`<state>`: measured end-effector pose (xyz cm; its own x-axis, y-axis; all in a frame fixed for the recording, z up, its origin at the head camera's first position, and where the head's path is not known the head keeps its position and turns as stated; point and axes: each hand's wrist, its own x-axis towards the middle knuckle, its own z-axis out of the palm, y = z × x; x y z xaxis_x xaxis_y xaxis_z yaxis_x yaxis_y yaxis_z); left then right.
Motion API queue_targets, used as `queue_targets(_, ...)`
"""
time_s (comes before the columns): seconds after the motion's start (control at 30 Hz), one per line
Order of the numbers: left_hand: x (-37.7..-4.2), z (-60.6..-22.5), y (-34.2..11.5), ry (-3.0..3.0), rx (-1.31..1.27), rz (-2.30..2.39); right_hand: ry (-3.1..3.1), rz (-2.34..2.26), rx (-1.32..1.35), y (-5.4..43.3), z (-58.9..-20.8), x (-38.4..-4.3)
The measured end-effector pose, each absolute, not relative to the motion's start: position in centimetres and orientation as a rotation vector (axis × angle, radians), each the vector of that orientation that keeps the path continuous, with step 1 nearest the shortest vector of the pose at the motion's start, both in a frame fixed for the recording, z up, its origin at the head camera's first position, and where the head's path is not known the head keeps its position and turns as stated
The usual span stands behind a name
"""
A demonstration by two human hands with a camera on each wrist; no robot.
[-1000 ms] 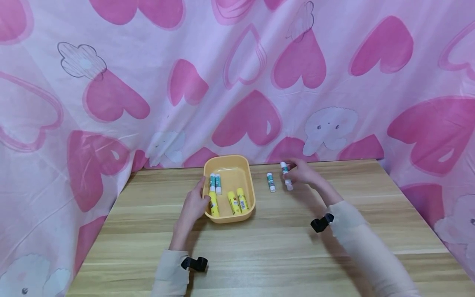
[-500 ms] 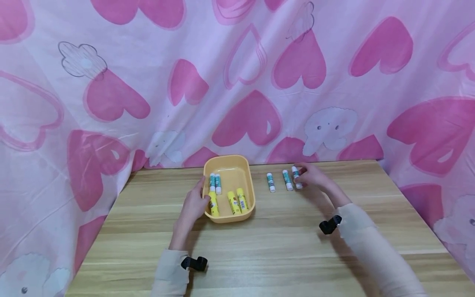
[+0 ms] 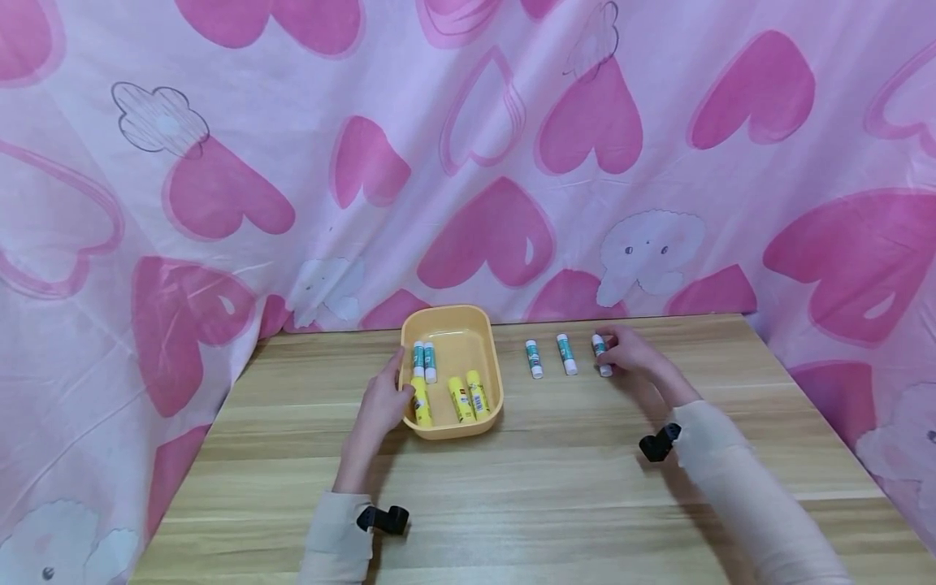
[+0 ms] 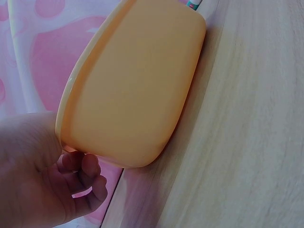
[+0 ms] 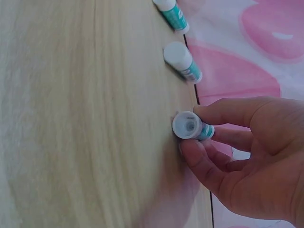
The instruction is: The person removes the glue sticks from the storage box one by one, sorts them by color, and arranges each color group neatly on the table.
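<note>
My right hand (image 3: 630, 355) pinches a small white-and-teal glue stick (image 5: 188, 125) between thumb and fingers, close over the tabletop. In the right wrist view its round white end faces the camera. To its left lie two matching glue sticks, one in the middle (image 3: 566, 355) and one farther left (image 3: 534, 359), roughly parallel and spaced apart. My left hand (image 3: 380, 402) grips the left rim of a yellow-orange plastic tray (image 4: 133, 85), thumb at the rim and fingers curled outside its wall. Inside the tray are two teal glue sticks (image 3: 430, 364) and several yellow glue sticks (image 3: 478, 396).
The wooden table (image 3: 512, 504) reaches back to a pink heart-patterned cloth (image 3: 483, 236) hanging right behind its far edge. Black wrist cameras sit on the left sleeve (image 3: 332, 520) and right sleeve (image 3: 731, 467).
My right hand has slid rightward along the table with the glue stick, widening the gap from the middle one, which now lies free. The left hand and tray have stayed put.
</note>
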<state>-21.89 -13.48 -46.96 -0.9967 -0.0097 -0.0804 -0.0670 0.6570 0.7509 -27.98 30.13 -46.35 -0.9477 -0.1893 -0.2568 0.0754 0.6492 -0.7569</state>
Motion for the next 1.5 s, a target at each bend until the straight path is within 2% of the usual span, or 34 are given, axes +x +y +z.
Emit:
queue_targets(0.8, -21.9, -46.8, -13.4, 2.768, -0.078, 1.275, 2.570, -1.174, -0.058, 31.0, -46.2, -27.5)
queue_targets(1.5, -21.8, -46.8, -13.3, 2.779, -0.084, 1.271, 2.670, -1.247, -0.189, 28.8, -43.3, -26.8)
